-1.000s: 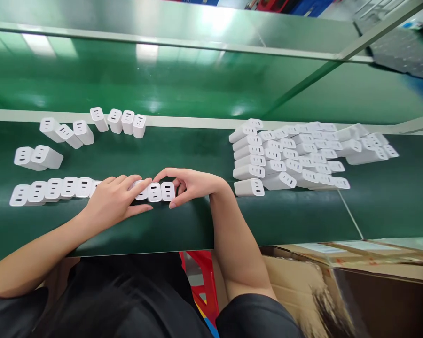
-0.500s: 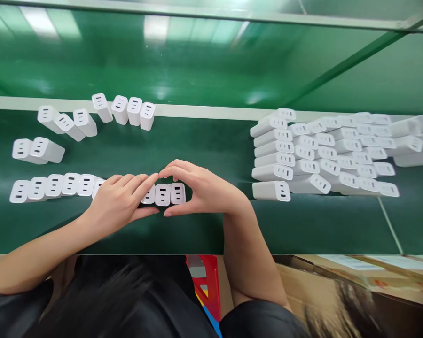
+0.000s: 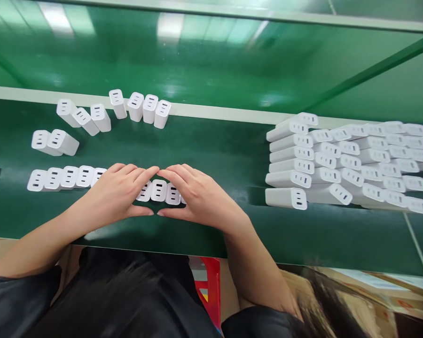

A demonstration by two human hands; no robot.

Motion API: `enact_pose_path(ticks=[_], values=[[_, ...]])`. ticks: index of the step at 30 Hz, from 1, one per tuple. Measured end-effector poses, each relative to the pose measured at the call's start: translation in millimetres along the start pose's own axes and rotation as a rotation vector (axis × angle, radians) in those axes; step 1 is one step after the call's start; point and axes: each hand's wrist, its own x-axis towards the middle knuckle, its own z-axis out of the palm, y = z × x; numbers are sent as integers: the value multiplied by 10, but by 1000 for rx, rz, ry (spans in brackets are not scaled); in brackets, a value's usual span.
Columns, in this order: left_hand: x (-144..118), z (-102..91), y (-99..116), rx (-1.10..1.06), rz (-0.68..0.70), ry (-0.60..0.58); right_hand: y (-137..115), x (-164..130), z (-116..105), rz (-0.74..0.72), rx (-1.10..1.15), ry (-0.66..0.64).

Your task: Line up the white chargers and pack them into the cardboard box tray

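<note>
White USB chargers stand close together in a front row, slotted faces up, on the green tabletop. The left end of this row [image 3: 54, 178] lies bare to my sight. My left hand [image 3: 114, 195] arches over its middle, fingers along the far side and thumb along the near side. Around the right end curves my right hand [image 3: 200, 195] in the same way, facing the left. Fingertips of the two hands almost meet. Between them a few chargers [image 3: 158, 190] show; the ones beneath my palms are hidden.
Two chargers [image 3: 58, 142] lean together at the left. Several more [image 3: 150, 109] stand farther back near the pale ledge [image 3: 211, 112]. A large block of chargers [image 3: 338, 162] fills the right side. Cardboard boxes [image 3: 359, 300] and a red stool [image 3: 211, 286] are below the table edge.
The view has shifted, so the tabletop appears farther right. Both hands have slid left along the row, and the right hand now covers its right end.
</note>
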Motion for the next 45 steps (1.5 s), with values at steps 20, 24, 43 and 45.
enact_pose_path(ticks=[20,24,43,45], values=[[-247,-156,-475,-60,112,6,-115,80,238,-25,-253,91],[-297,-88,-604,-105,140,130,70,39,143,-15,-202,165],[-338,-54,-600,-110,157,151,-217,117,265,-37,-322,139],[-342,-59,-613,-105,144,161,-228,131,306,-22,-352,148]])
